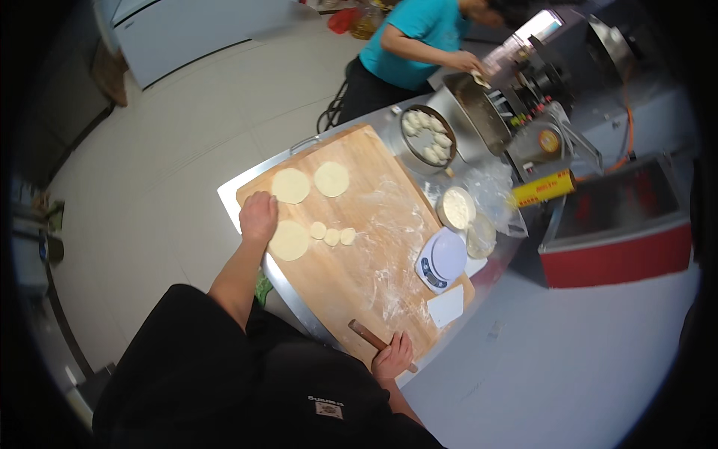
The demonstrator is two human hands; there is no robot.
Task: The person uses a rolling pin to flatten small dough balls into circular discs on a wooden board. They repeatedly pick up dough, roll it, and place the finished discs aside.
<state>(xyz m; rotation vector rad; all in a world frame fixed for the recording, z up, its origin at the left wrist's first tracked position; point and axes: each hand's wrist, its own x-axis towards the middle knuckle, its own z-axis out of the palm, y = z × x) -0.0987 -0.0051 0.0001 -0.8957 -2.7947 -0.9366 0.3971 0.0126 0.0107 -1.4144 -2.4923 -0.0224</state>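
My left hand [259, 216] rests on the edge of a wooden board [359, 280], between two rolled dough rounds; whether it grips anything is unclear. Two rounds, one at the corner [291, 186] and one beside it [332, 179], lie beyond the hand, and a third round [289, 241] lies on the near side. Several small dough discs [332, 237] lie in a row beside that one. At the board's near right end my right hand [394, 356] is closed over a wooden rolling pin [366, 333]. Loose flour dusts the middle of the board.
A kitchen scale [441, 260], a white scraper [446, 306] and a bowl of flour [456, 208] are at the right. Behind stand a round pan of filled dumplings [415, 151] and a metal tray [481, 112]. A co-worker [426, 42] bends over the tray, holding dough.
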